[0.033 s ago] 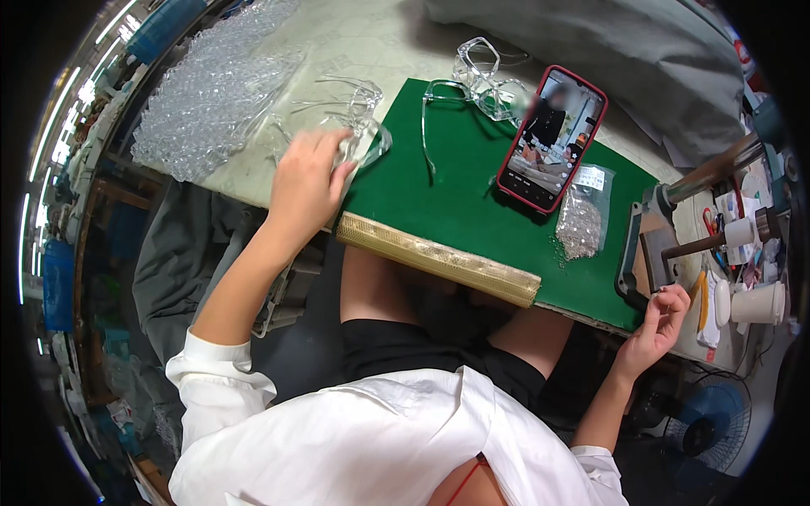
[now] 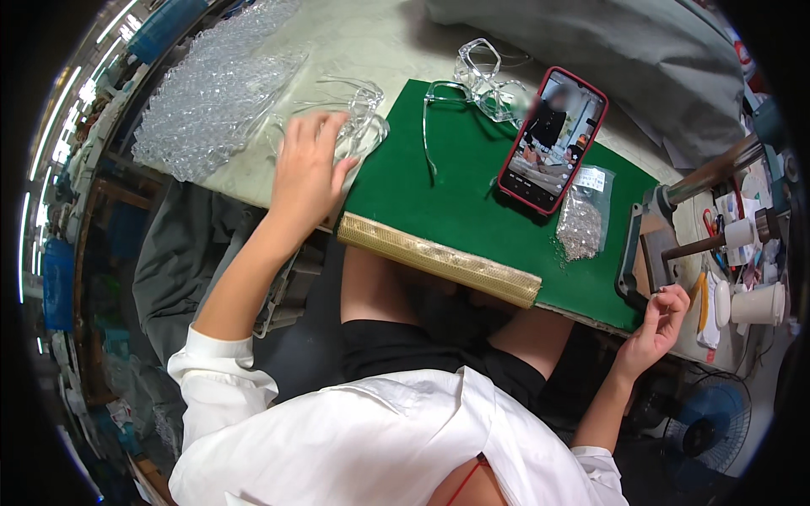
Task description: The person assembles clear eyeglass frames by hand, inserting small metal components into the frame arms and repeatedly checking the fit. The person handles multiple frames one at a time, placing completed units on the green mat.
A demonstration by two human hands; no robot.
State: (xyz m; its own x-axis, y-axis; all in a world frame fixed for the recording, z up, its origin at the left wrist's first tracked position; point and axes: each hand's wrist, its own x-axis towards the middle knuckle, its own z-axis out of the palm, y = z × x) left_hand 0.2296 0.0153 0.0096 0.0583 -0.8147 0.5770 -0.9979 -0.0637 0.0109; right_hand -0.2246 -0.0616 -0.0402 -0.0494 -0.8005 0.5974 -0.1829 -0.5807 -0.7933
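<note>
My left hand (image 2: 308, 173) is over the left edge of the green mat (image 2: 396, 185), thumb and fingers apart. Right beside its fingertips lie several clear plastic eyeglass frames (image 2: 364, 126). More clear glasses (image 2: 479, 84), temples spread, rest on the mat's far edge. My right hand (image 2: 654, 329) stays at the near right corner with fingers loosely bent, close to the black handle end of a metal hand press (image 2: 629, 257); I see nothing held in it. A phone in a red case (image 2: 553, 139) leans between the hands, next to a plastic bag of small glittering pieces (image 2: 582, 215).
A large heap of clear frames (image 2: 215, 93) covers the table's left part. Gold textured trim (image 2: 439, 260) runs along the mat's near edge. Grey cloth (image 2: 607, 51) lies at the back. A white cup (image 2: 757, 304) and tools are at right, with a blue fan (image 2: 709, 422) below.
My left hand has opened and let go of a clear eyeglass frame, which now lies with the others at the mat's left edge. My right hand has not moved.
</note>
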